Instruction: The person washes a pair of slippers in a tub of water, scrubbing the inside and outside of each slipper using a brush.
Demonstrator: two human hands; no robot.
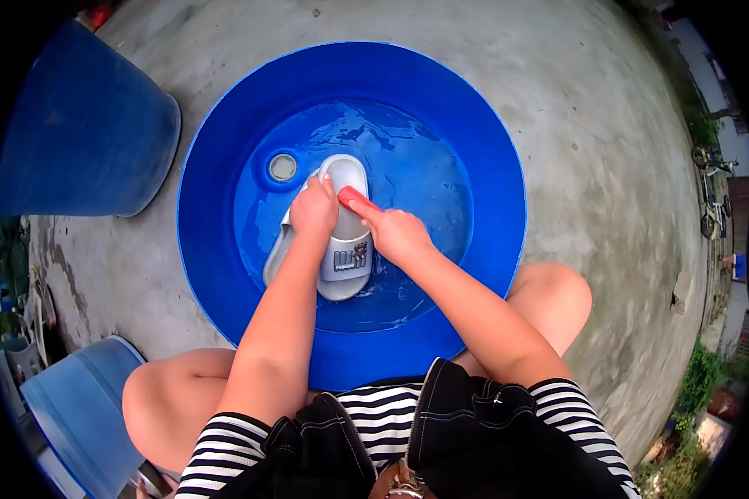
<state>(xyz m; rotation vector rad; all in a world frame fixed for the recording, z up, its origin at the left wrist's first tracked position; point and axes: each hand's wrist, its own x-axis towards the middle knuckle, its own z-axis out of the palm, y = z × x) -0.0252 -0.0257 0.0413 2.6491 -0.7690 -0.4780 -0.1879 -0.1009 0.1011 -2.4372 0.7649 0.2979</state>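
Note:
A round blue tub [495,175] with shallow water stands before my knees. Inside it, a light grey slide slipper [347,259] with lettering and a small figure on its strap lies sole down. My left hand [314,209] is closed on this slipper's left edge, thumb on the footbed. My right hand [398,234] grips a red-handled brush [354,198] against the slipper's inner edge; its bristles are hidden. A second grey slipper [276,256] sits partly beneath my left forearm. A round pale drain plug [282,167] shows in the tub floor.
A big blue barrel [91,125] stands at the upper left. A lighter blue bucket [87,412] is at the lower left. Around the tub lies concrete ground [591,158], with plants [697,382] and a parked bicycle [711,195] at the far right.

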